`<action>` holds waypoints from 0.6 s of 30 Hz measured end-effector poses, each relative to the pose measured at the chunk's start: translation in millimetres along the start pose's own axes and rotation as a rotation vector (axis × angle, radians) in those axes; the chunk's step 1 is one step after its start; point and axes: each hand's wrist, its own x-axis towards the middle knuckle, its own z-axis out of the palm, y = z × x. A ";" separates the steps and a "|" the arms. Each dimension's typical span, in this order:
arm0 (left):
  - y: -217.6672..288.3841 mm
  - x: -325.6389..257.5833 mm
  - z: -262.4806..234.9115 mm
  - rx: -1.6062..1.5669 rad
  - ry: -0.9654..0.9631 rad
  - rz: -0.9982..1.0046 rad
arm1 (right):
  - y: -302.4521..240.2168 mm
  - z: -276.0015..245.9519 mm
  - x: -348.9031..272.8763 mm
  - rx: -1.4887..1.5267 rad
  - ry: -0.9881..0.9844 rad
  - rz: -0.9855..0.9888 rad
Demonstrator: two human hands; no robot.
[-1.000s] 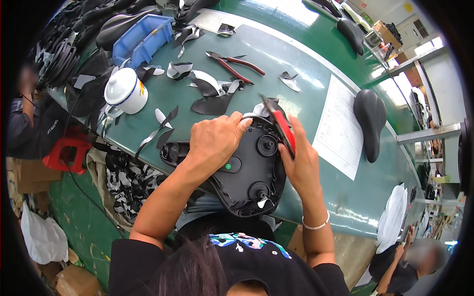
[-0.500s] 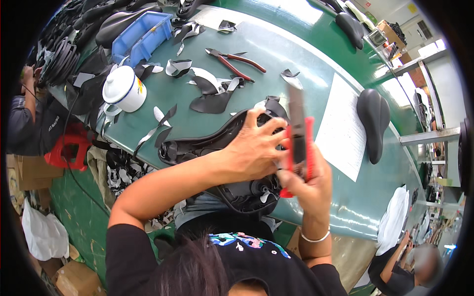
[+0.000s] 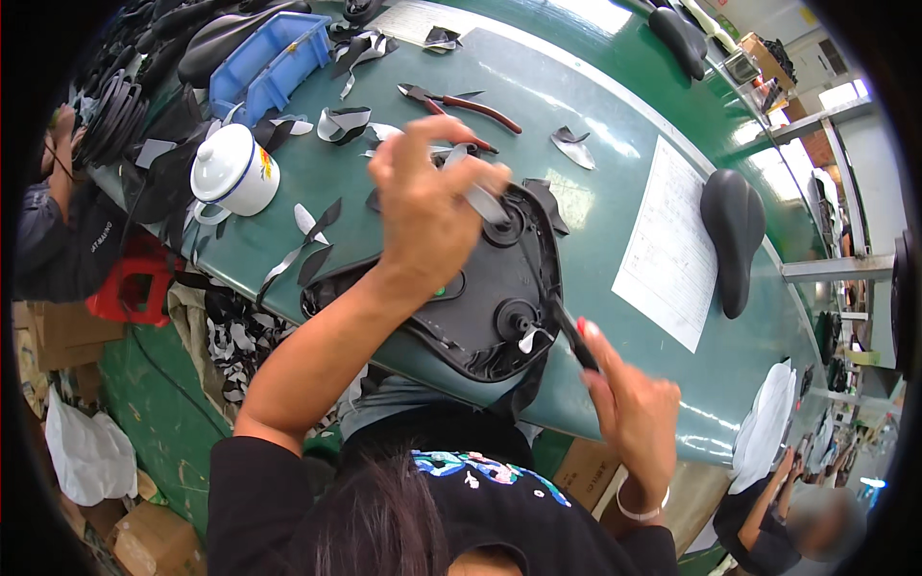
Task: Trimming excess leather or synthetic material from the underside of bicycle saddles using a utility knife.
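Note:
A black bicycle saddle (image 3: pixel 533 259) lies underside up at the table's near edge, its broad end to the right. My left hand (image 3: pixel 427 206) is over its far side, fingers curled round a pale, blurred strip (image 3: pixel 486 203) that looks like cover trim. My right hand (image 3: pixel 629 408) grips a dark, narrow tool (image 3: pixel 577 338) with a bit of red showing. The tool's tip meets the saddle's right rim; its exact kind is hidden by the grip. A small white scrap (image 3: pixel 527 340) sticks up near the saddle's round fitting.
Red-handled cutting pliers (image 3: pixel 485 110) and black-and-white scraps (image 3: pixel 343 125) lie beyond the saddle. A white lidded mug (image 3: pixel 252 182) and a blue bin (image 3: pixel 274 62) stand left. A printed sheet (image 3: pixel 663 259) and another saddle (image 3: pixel 733 240) lie right. Other people work at both sides.
My left hand has moved left and lifted off the saddle's middle. My right hand has lowered the blurred, upright red tool to the saddle's right rim. The saddle has shifted, showing more of its underside.

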 end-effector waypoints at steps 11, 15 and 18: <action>11.9 -40.2 -80.6 -1.068 -0.315 -0.827 | 35.0 -30.2 83.0 0.082 -0.185 -0.406; 0.4 -35.4 -84.5 -1.467 -0.011 -0.764 | 9.8 -29.6 66.6 -0.215 -0.174 -0.488; -44.8 -7.4 -158.2 -1.485 0.314 -0.514 | 17.2 -30.4 23.9 -0.268 -0.182 -0.400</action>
